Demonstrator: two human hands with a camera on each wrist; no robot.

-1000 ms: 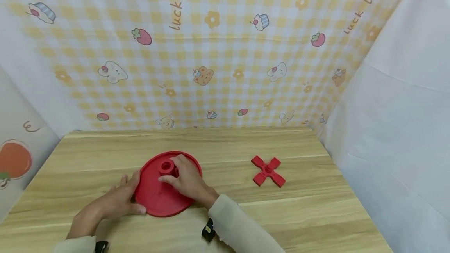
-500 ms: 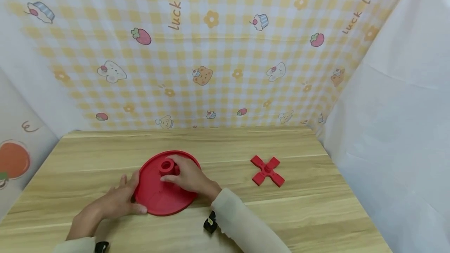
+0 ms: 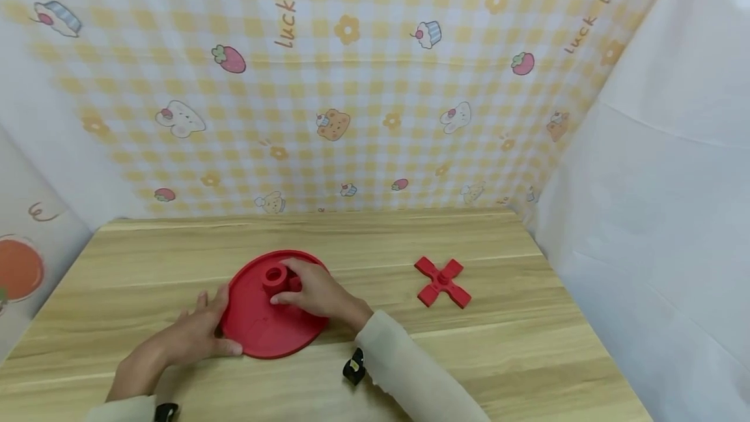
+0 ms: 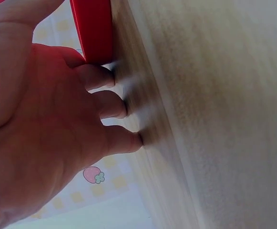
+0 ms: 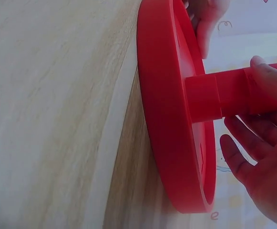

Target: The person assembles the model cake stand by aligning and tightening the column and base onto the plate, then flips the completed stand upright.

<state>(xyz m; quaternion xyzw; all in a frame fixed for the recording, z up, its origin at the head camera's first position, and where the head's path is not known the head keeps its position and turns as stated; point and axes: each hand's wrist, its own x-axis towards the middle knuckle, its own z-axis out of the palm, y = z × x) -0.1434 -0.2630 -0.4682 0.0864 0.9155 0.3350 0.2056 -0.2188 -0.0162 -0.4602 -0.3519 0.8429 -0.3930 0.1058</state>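
A round red base with a raised rim lies on the table, left of the middle in the head view. From it stands a short hollow red post, stepped where a wider collar meets the base. My right hand holds the post's upper part between thumb and fingers, from the right side. At the base's left edge, my left hand rests with thumb and forefinger spread along the rim. Its other fingertips touch the table in the left wrist view.
A red four-armed cross piece with a central peg lies on the right of the wooden table. Behind the table hangs a yellow checked cloth, with white cloth along the right side.
The head view has shifted slightly. My right hand's thumb and wrist have moved a little to the right around the post. My left hand stays at the rim.
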